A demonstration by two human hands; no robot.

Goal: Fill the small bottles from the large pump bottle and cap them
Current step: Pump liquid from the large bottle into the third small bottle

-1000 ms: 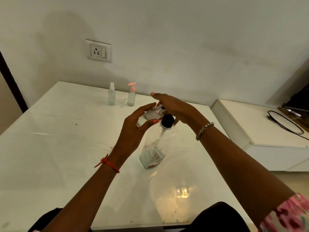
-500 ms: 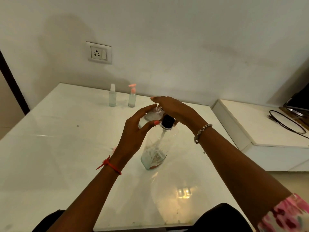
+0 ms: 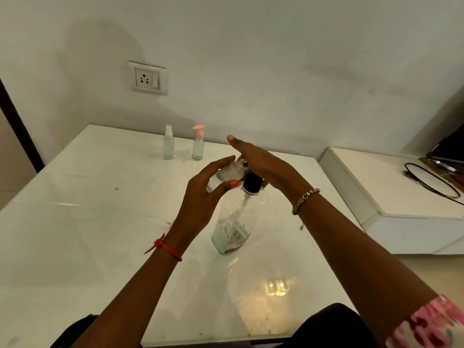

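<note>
The large pump bottle (image 3: 232,229) stands on the white table (image 3: 75,222) near its middle. It is clear, with a black collar (image 3: 252,184) and a little liquid at the bottom. The right hand (image 3: 261,164) lies flat over its pump head, palm down and fingers straight; the head itself is hidden under the palm. The left hand (image 3: 203,197) grips a small clear bottle (image 3: 229,172), fingers and thumb curled round it, holding it up just beside the collar, with its neck under the right palm.

At the table's far edge, near the wall, a small spray bottle (image 3: 168,144) and a small bottle with a pink pump (image 3: 198,144) stand upright side by side. A red thread (image 3: 163,247) circles the left wrist, a beaded bracelet (image 3: 305,199) the right. A wall socket (image 3: 148,77) sits above the table, and a black cable (image 3: 431,182) lies on a low white cabinet (image 3: 391,209) at right.
</note>
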